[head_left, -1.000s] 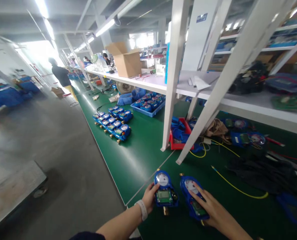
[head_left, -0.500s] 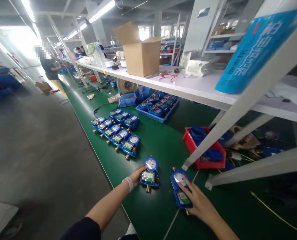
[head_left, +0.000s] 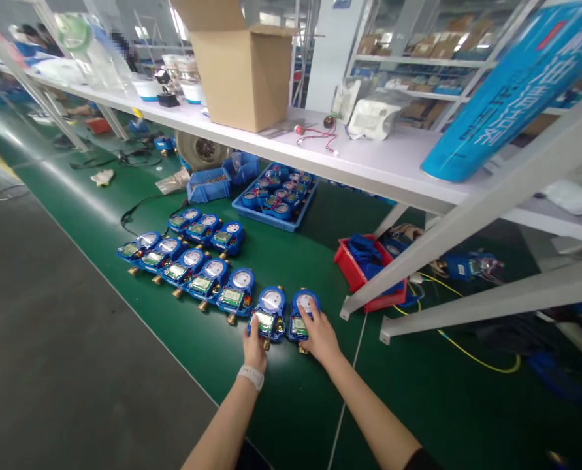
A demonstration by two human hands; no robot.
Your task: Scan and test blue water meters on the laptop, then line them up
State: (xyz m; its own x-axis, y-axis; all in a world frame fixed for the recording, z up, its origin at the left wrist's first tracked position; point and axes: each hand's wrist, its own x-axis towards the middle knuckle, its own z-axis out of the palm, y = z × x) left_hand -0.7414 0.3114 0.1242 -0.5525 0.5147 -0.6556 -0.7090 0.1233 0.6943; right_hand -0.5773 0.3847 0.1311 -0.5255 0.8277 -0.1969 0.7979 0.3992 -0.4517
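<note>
My left hand (head_left: 255,351) grips a blue water meter (head_left: 272,301) by its lower left side, thumb over the edge of its circuit board. Close beside it on the right, a second blue water meter (head_left: 306,299) is under my right hand (head_left: 321,336), whose fingers lie over its dial and right side. Both have a round white dial, a green board and a brass pipe end. To the left, touching or nearly touching, stands a row of similar water meters (head_left: 201,284), with a shorter row of water meters (head_left: 204,226) behind it.
A blue tray (head_left: 291,226) of more meters and blue bins (head_left: 208,189) lie under the white shelf (head_left: 281,153). A red bin (head_left: 352,274) with blue parts stands by slanted white shelf legs (head_left: 447,320). Yellow tubing (head_left: 481,362) lies right. The green bench's left edge (head_left: 173,362) borders the floor.
Both hands have moved their water meters leftward to the end of the front row, and the right one now sits close beside the left one. The view has turned right.
</note>
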